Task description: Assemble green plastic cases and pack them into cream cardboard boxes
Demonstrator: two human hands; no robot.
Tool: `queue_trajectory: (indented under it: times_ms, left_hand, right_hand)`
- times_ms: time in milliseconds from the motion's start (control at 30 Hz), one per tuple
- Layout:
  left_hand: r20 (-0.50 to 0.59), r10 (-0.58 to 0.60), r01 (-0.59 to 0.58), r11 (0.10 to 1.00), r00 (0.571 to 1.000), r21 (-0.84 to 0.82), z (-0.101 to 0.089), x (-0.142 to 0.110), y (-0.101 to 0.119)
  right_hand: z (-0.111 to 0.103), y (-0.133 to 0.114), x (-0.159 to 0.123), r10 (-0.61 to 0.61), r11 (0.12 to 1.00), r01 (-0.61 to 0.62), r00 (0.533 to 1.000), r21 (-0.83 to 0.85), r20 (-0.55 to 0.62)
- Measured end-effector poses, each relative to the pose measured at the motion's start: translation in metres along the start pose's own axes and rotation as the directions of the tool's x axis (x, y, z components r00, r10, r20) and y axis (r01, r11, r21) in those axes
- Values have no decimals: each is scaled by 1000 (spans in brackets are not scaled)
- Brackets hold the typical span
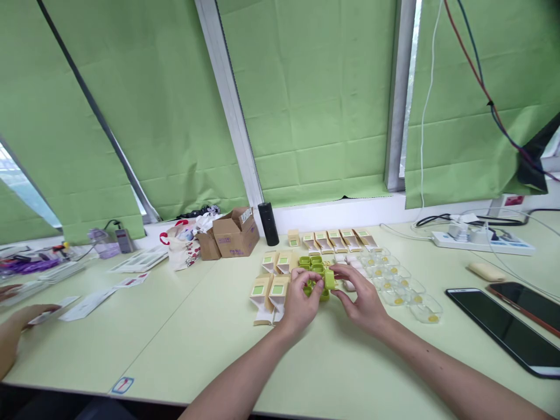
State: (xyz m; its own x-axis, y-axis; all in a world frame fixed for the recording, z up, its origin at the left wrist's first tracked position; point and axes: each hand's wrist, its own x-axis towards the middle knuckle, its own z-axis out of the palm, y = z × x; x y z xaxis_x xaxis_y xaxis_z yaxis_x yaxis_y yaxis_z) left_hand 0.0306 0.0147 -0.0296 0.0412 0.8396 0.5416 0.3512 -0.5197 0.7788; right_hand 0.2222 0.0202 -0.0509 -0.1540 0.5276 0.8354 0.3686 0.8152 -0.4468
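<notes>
A small lime-green plastic case (329,279) is held up between my two hands, above the table. My left hand (303,300) pinches its left side with closed fingers. From the right, the thumb and fingers of my right hand (362,296) close on the same case. Just behind and below my fingers stand several more green cases (311,261), partly covered by my left hand. Small cardboard boxes with open flaps (279,290) are beside my left hand. Clear plastic shells with yellow dots (397,300) lie to the right of my right hand, near several small white pieces (351,258).
A row of small open boxes (335,241) stands farther back, near a black cylinder (268,224) and a brown carton (237,234). On the right lie a large phone (503,329), another phone (531,300) and a power strip (483,243). Another person's hand (26,324) works at far left.
</notes>
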Motion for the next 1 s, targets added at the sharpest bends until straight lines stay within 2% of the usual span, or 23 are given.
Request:
queue_trajectory:
  times_ms: [433,1000]
  left_hand:
    - [18,-26,26,1000,1000,12,2,0,-2]
    - [33,-37,38,998,999,-44,2,2,-5]
  right_hand:
    - [0,1,0,-34,999,34,999,-14,19]
    - [0,1,0,-7,1000,7,1000,13,12]
